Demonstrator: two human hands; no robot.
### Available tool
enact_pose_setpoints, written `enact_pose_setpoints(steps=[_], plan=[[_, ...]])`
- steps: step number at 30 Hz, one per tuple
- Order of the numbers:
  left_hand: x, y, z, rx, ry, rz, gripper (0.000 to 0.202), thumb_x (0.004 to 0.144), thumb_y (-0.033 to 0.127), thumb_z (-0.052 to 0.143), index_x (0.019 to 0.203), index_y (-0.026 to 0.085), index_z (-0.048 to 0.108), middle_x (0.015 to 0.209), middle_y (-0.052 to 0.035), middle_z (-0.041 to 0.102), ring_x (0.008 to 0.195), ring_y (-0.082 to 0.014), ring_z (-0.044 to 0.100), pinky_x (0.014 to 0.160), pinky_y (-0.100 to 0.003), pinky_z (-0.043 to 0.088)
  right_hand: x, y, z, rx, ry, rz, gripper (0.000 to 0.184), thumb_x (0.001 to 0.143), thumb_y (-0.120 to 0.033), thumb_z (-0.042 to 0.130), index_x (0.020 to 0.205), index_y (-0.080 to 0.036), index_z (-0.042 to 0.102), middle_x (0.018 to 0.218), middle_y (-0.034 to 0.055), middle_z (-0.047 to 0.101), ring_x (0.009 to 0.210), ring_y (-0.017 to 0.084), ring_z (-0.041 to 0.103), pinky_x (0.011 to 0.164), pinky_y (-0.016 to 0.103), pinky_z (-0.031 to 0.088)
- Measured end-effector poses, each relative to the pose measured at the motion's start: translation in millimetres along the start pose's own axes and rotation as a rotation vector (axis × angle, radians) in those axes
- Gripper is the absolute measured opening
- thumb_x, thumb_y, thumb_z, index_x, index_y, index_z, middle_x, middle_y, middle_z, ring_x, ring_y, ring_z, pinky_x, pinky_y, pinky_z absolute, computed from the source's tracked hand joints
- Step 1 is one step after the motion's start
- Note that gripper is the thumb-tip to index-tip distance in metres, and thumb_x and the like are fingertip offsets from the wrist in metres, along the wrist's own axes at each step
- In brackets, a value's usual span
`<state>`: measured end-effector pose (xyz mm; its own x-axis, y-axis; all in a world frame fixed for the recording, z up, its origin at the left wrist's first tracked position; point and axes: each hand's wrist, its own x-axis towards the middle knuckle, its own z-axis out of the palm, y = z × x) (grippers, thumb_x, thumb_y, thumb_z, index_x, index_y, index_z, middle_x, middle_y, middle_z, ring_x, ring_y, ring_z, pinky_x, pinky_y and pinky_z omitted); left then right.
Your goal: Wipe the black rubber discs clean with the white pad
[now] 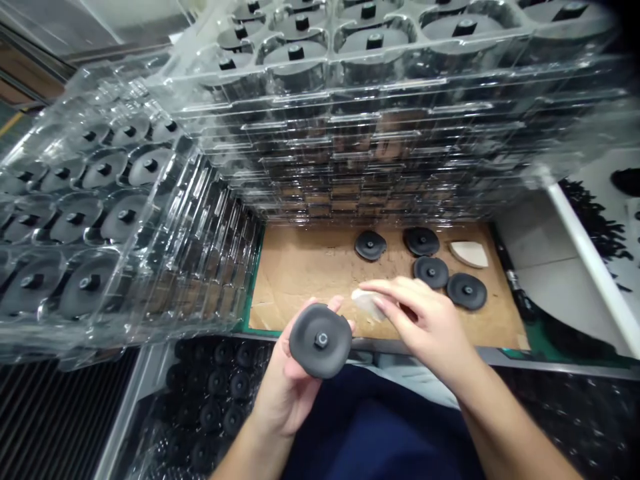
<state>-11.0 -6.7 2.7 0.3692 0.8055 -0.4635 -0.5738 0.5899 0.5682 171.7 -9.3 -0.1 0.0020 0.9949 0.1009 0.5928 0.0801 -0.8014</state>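
Observation:
My left hand [287, 393] is closed around the edge of a dark grey rounded disc with a small raised stem [320, 350], its stemmed face turned up toward me. To the right, my right hand [425, 323] pinches a small white pad [367, 304] between thumb and fingers. A gap lies between the pad and the disc. On the brown cardboard [300, 267] beyond my hands, several like discs [431, 272] lie with their stems up. A second, cream-coloured pad with a curved edge [469, 254] rests at the cardboard's right end.
A tall stack of clear plastic trays [350, 133] with discs in the pockets stands at the back. Another tray stack [90, 220] stands at the left. A white-edged panel [590, 247] borders the right side. Below on the left, more dark discs [217, 383] sit in a tray.

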Motion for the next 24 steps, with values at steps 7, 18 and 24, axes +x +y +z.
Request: enact_pose_setpoints(steps=[7, 18, 24], plan=[[1.8, -2.0, -5.9, -0.055, -0.040, 0.021, 0.061, 0.050, 0.040, 0.083, 0.108, 0.029, 0.067, 0.110, -0.0012, 0.071, 0.104, -0.0216, 0.065, 0.090, -0.026, 0.050, -44.5, 35.9, 33.0, 0.094, -0.110, 0.224, 0.025, 0.087, -0.031, 0.052, 0.095, -0.021, 0.073, 0.069, 0.0015, 0.070, 0.053, 0.015, 0.060, 0.051, 0.026, 0.047], [4.1, -6.2, -1.3, 0.005, 0.021, -0.015, 0.050, 0.055, 0.035, 0.084, 0.102, 0.027, 0.070, 0.102, -0.0017, 0.072, 0.090, -0.0176, 0.067, 0.087, -0.026, 0.051, -5.9, -67.7, -0.4, 0.101, -0.036, -0.357, 0.024, 0.090, -0.012, 0.044, 0.104, -0.009, 0.064, 0.082, 0.0070, 0.070, 0.072, 0.017, 0.061, 0.069, 0.030, 0.048], [2.6, -5.3, 5.9, 0.061, 0.082, -0.102, 0.048, 0.051, 0.040, 0.084, 0.094, 0.023, 0.072, 0.093, -0.0021, 0.073, 0.094, -0.0189, 0.066, 0.085, -0.024, 0.052, 1.0, -64.1, 9.2, 0.010, 0.080, -0.332, 0.026, 0.091, -0.014, 0.040, 0.103, -0.008, 0.063, 0.080, 0.0072, 0.068, 0.071, 0.017, 0.059, 0.067, 0.032, 0.044]])
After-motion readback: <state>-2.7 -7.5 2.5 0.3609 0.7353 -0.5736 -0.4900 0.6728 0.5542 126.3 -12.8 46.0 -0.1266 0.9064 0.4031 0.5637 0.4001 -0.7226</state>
